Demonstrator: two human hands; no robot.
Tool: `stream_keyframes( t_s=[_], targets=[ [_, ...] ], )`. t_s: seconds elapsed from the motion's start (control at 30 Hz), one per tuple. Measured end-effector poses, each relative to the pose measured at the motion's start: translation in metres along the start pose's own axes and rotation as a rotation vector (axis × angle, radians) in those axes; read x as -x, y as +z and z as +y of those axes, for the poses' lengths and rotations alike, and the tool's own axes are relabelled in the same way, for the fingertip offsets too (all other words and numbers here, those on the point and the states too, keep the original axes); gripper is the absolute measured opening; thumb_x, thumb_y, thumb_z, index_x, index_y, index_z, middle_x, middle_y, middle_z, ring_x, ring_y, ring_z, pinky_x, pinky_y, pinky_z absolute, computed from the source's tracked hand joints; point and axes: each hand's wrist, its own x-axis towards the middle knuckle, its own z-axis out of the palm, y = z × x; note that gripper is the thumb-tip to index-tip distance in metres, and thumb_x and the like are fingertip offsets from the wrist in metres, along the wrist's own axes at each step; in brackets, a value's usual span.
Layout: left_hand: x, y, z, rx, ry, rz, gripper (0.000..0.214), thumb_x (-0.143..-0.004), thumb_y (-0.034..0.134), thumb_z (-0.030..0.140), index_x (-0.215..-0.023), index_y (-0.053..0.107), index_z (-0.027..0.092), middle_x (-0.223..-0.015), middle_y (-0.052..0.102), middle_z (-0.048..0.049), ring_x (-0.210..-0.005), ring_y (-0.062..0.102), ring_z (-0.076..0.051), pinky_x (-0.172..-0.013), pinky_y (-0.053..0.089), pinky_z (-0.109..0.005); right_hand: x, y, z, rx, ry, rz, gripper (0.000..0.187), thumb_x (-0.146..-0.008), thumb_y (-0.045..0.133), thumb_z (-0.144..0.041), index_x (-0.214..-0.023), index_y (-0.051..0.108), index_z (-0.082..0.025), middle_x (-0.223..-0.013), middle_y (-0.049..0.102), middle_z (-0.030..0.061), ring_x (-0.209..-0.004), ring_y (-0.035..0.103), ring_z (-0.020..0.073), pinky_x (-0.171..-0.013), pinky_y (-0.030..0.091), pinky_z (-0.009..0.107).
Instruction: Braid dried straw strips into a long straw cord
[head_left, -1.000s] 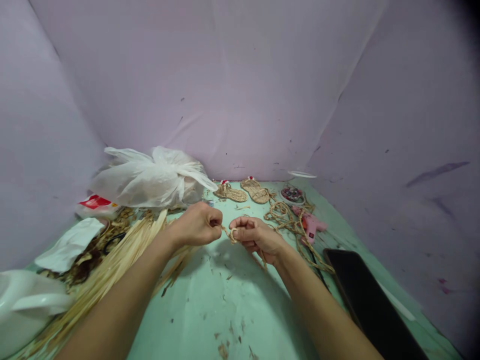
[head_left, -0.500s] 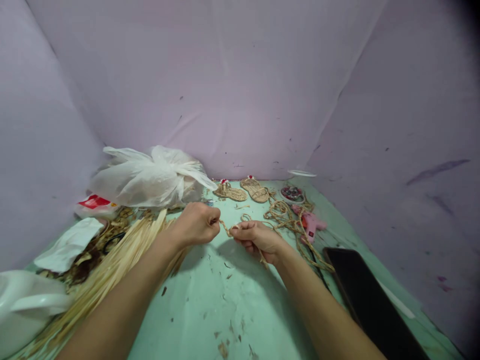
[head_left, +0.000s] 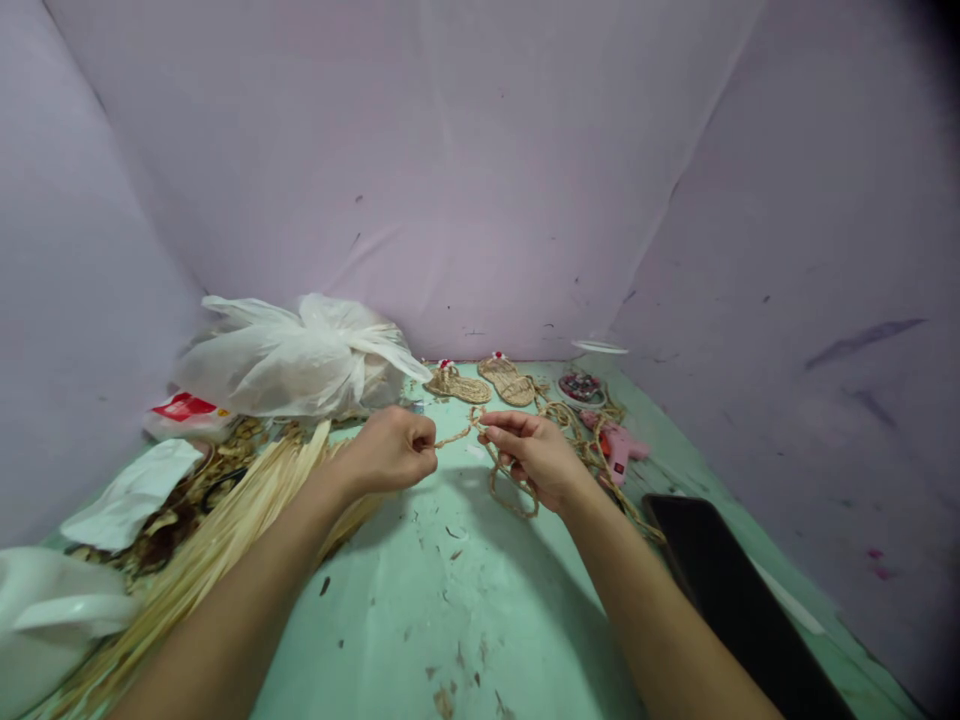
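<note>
A thin twisted straw cord (head_left: pixel 454 438) stretches between my two hands above the green tabletop. My left hand (head_left: pixel 397 447) is a fist closed round one end of it. With thumb and fingers pinched, my right hand (head_left: pixel 536 452) grips the cord farther along, and a loose loop hangs below those fingers. Behind my hands lie two small woven straw sandals (head_left: pixel 459 385) with red and white trim. Beyond my right hand sits a tangle of the same cord (head_left: pixel 562 415). A bundle of pale straw strips (head_left: pixel 247 510) lies under my left forearm.
A tied white plastic bag (head_left: pixel 300 355) stands at the back left. Along the left are a white jug (head_left: pixel 52 620) and a white cloth or paper (head_left: pixel 135 495). On the right are a pink glue gun (head_left: pixel 621 450), a dish of beads (head_left: pixel 581 388) and a flat black object (head_left: pixel 739 600).
My right hand has shifted up and slightly right, so more cord shows between the hands. A loop now hangs beneath it. My left fist has hardly moved.
</note>
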Motion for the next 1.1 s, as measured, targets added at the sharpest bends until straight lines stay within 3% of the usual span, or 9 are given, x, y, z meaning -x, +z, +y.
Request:
stream_keyframes(
  t_s=[0.13,0.27,0.37,0.57,0.67,0.8,0.9,1.0,1.1],
  targets=[
    [0.002,0.007,0.011,-0.085,0.095,-0.086,0.010,-0.055,0.042,0.014,-0.045,0.045,0.015,-0.042,0.031,0.0043,-0.043,0.022,-0.006,-0.045,0.017,-0.022,0.003,0.007,0.000,0.048,-0.043,0.069,0.023,-0.064,0.058,-0.031,-0.079,0.061,-0.013,-0.065,0.057,0.0004,-0.039,0.027,0.0019,-0.036,0.016,0.018],
    [0.005,0.016,0.022,-0.170,0.140,-0.120,0.011,-0.056,0.043,0.014,-0.045,0.045,0.016,-0.041,0.033,0.0032,-0.042,0.017,-0.007,-0.045,0.015,-0.025,0.005,0.015,0.006,0.156,-0.104,-0.023,0.026,-0.058,0.064,-0.033,-0.076,0.061,-0.014,-0.067,0.056,0.0003,-0.050,0.040,0.0061,-0.042,0.026,0.018],
    [0.007,0.021,0.029,-0.168,0.157,-0.163,0.011,-0.055,0.043,0.014,-0.044,0.045,0.017,-0.040,0.035,0.0026,-0.041,0.018,-0.008,-0.046,0.015,-0.025,0.002,0.022,0.014,0.205,-0.182,0.080,0.016,-0.055,0.063,-0.022,-0.069,0.060,-0.014,-0.065,0.057,0.0002,-0.058,0.046,0.0096,-0.051,0.033,0.020],
    [0.006,0.020,0.027,-0.088,0.176,-0.205,0.008,-0.052,0.042,0.014,-0.045,0.042,0.016,-0.041,0.030,0.0044,-0.043,0.019,-0.007,-0.045,0.015,-0.024,-0.002,0.015,0.010,0.047,-0.096,0.207,0.012,-0.057,0.060,-0.027,-0.059,0.056,-0.015,-0.048,0.044,-0.0049,-0.042,0.032,0.0057,-0.042,0.023,0.021],
    [0.003,0.011,0.012,-0.086,0.100,-0.163,0.009,-0.052,0.042,0.014,-0.043,0.041,0.016,-0.041,0.026,0.0049,-0.043,0.020,-0.007,-0.044,0.015,-0.023,0.000,0.006,0.003,0.026,-0.052,0.117,0.013,-0.055,0.063,-0.025,-0.057,0.057,-0.014,-0.047,0.043,-0.0047,-0.041,0.029,0.0046,-0.040,0.018,0.021],
    [0.000,0.001,-0.003,0.006,-0.029,-0.084,0.010,-0.055,0.041,0.016,-0.045,0.044,0.015,-0.044,0.030,0.0045,-0.046,0.026,-0.007,-0.044,0.018,-0.020,0.007,0.006,0.003,0.069,0.057,-0.184,0.011,-0.053,0.065,-0.021,-0.057,0.058,-0.013,-0.052,0.051,-0.0019,-0.042,0.032,0.0039,-0.039,0.016,0.020],
    [0.000,0.000,-0.002,0.046,-0.019,-0.055,0.011,-0.056,0.042,0.017,-0.047,0.048,0.014,-0.045,0.034,0.0042,-0.047,0.030,-0.007,-0.044,0.020,-0.019,0.014,0.016,0.008,0.074,0.227,-0.382,0.014,-0.051,0.066,-0.021,-0.061,0.057,-0.014,-0.051,0.053,-0.0019,-0.041,0.035,0.0039,-0.039,0.015,0.019],
    [0.001,0.005,0.005,0.025,0.028,-0.071,0.010,-0.054,0.042,0.016,-0.046,0.049,0.014,-0.043,0.031,0.0048,-0.046,0.028,-0.006,-0.044,0.020,-0.019,0.017,0.025,0.013,0.075,0.357,-0.483,0.015,-0.051,0.065,-0.023,-0.057,0.055,-0.013,-0.048,0.051,-0.0024,-0.038,0.031,0.0027,-0.038,0.012,0.018],
    [0.000,0.009,0.006,0.022,0.025,-0.066,0.011,-0.054,0.042,0.016,-0.047,0.051,0.014,-0.043,0.033,0.0047,-0.045,0.027,-0.006,-0.044,0.020,-0.020,0.017,0.027,0.015,0.063,0.366,-0.508,0.016,-0.049,0.065,-0.021,-0.054,0.052,-0.013,-0.044,0.045,-0.0048,-0.037,0.026,0.0012,-0.037,0.011,0.018]
  ],
)
